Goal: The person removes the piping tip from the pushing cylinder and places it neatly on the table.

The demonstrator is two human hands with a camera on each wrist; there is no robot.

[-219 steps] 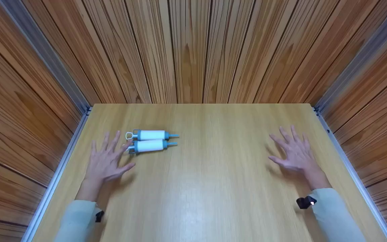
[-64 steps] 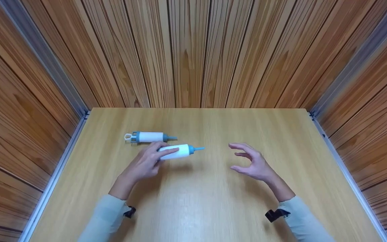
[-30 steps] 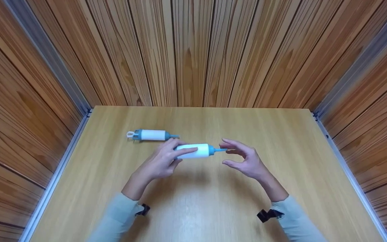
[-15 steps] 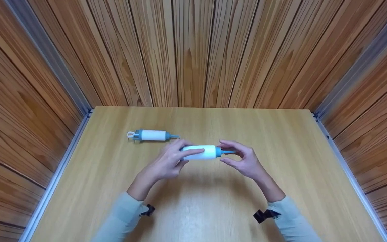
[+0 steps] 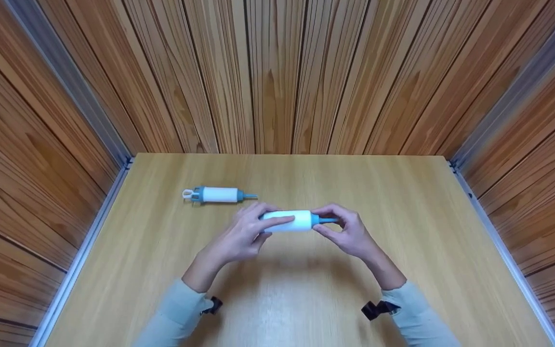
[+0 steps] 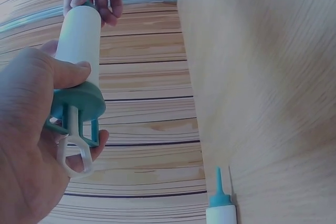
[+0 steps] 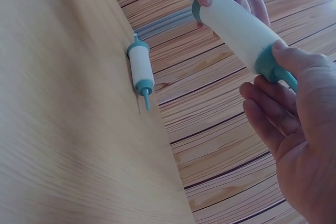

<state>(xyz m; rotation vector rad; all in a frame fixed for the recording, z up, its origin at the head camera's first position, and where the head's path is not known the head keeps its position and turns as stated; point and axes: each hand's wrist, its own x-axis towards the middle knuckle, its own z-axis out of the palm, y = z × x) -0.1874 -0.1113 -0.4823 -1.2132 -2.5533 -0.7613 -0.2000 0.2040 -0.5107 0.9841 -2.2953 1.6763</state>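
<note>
A plastic syringe (image 5: 297,220) with a white barrel, teal end caps and a thin teal nozzle is held level above the table. My left hand (image 5: 246,231) grips its barrel near the plunger end; in the left wrist view the white plunger ring (image 6: 75,156) sticks out by the palm. At the other end, my right hand (image 5: 347,231) pinches the teal nozzle cap (image 7: 269,62) between thumb and fingers, with the nozzle pointing in toward the palm. A second, matching syringe (image 5: 220,194) lies on the table behind my left hand, nozzle to the right.
The light wood table (image 5: 378,183) is bounded by plank walls at the back (image 5: 277,86) and on both sides. Metal rails (image 5: 80,260) run along its side edges. A small black device (image 5: 378,310) sits at each wrist.
My left hand picked up the nearer syringe from the table and carried it right, to the middle. My right hand came in from the right and has now closed its fingers on the nozzle cap.
</note>
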